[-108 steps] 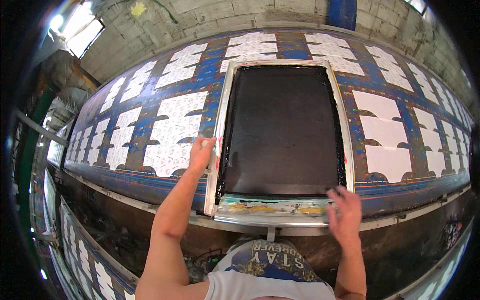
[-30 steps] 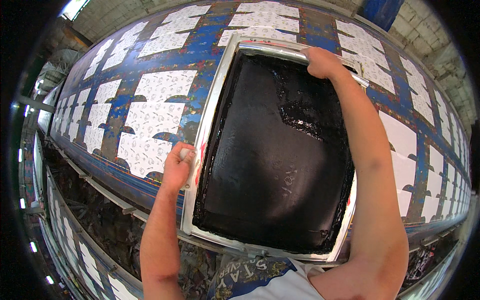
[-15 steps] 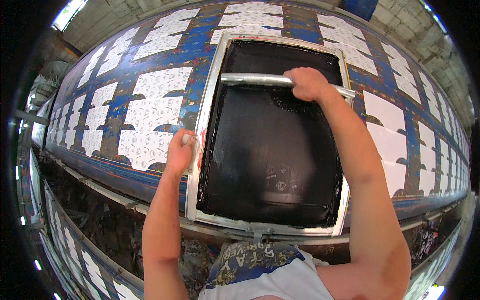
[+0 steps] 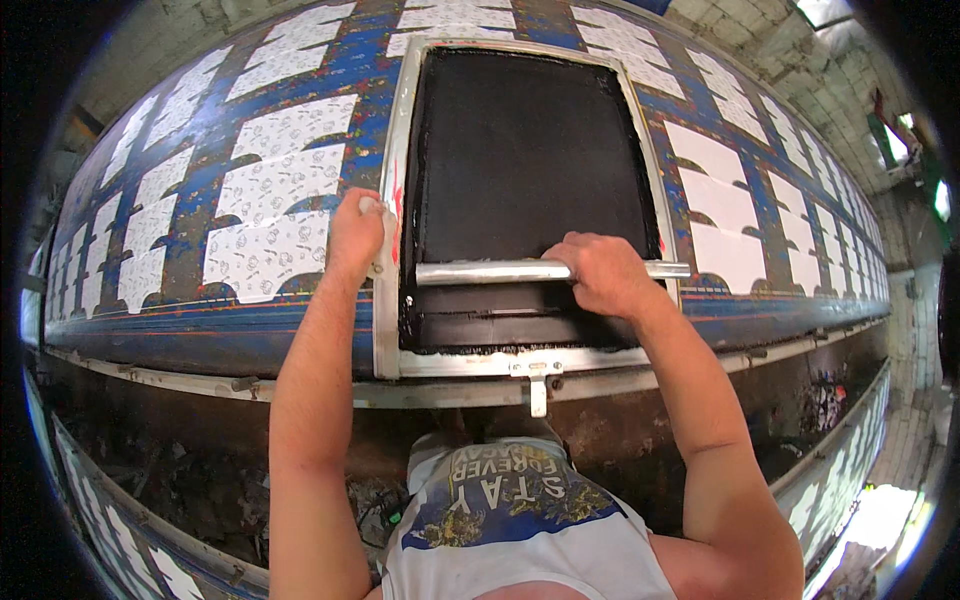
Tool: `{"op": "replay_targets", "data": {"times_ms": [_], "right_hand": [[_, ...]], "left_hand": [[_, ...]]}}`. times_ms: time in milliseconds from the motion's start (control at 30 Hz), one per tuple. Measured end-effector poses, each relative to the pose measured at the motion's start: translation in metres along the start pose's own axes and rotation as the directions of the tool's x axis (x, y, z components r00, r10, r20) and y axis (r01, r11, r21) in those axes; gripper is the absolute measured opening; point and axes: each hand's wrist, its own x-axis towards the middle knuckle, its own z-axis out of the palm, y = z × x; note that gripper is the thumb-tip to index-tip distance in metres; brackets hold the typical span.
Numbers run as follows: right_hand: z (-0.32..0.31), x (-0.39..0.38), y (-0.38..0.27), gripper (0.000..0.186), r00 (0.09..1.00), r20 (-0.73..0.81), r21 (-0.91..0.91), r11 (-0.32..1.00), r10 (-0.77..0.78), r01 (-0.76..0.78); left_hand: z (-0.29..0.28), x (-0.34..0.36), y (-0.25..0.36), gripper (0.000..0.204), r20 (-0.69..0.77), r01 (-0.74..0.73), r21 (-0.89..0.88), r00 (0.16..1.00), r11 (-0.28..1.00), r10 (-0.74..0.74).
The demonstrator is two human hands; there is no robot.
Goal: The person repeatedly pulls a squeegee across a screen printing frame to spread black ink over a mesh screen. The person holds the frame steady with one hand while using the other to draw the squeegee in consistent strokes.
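Fingers (image 4: 572,250) of your right hand (image 4: 600,274) are clamped around a long, shiny, silver metal squeegee bar (image 4: 480,272), knuckles up. Your left hand (image 4: 357,238) is at 9 o'clock, curled tight around a pale, rounded handle (image 4: 370,205) at the left rail of a rectangular, silver-coloured metal screen frame (image 4: 470,364); most of that handle is hidden by your grip.

The squeegee bar lies crosswise over the glossy black screen mesh (image 4: 530,150), below its middle, toward 6 o'clock. Its left end sits just inside the left rail, while its right end, toward 3 o'clock, reaches over the right rail. Black ink lines the mesh's edges, and red smears mark the left rail near your left hand.

Under the frame is a long counter (image 4: 200,330) stained blue and brown. On it, at 9 o'clock from the frame, lie white fabric pieces with a small grey pattern (image 4: 275,215); at 3 o'clock lie plain white fabric pieces (image 4: 715,200). A small metal bracket (image 4: 538,395) hangs from the frame's near rail at 6 o'clock.
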Motion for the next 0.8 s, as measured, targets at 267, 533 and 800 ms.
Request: {"op": "replay_targets", "data": {"times_ms": [267, 533, 800], "right_hand": [[0.027, -0.084, -0.066, 0.055, 0.999, -0.034, -0.076, 0.997, -0.015, 0.012], [0.045, -0.125, -0.062, 0.067, 0.985, -0.129, 0.068, 0.99, -0.117, 0.126], [0.046, -0.205, -0.004, 0.053, 0.877, -0.472, 0.353, 0.893, -0.088, 0.28]], "left_hand": [[0.003, 0.003, -0.003, 0.024, -0.012, -0.013, -0.042, 1.0, 0.999, 0.013], [0.005, 0.005, -0.01, 0.022, -0.054, -0.05, 0.022, 0.997, 0.999, 0.051], [0.004, 0.019, -0.015, 0.036, -0.109, -0.071, 0.34, 0.987, 0.938, 0.115]]}}
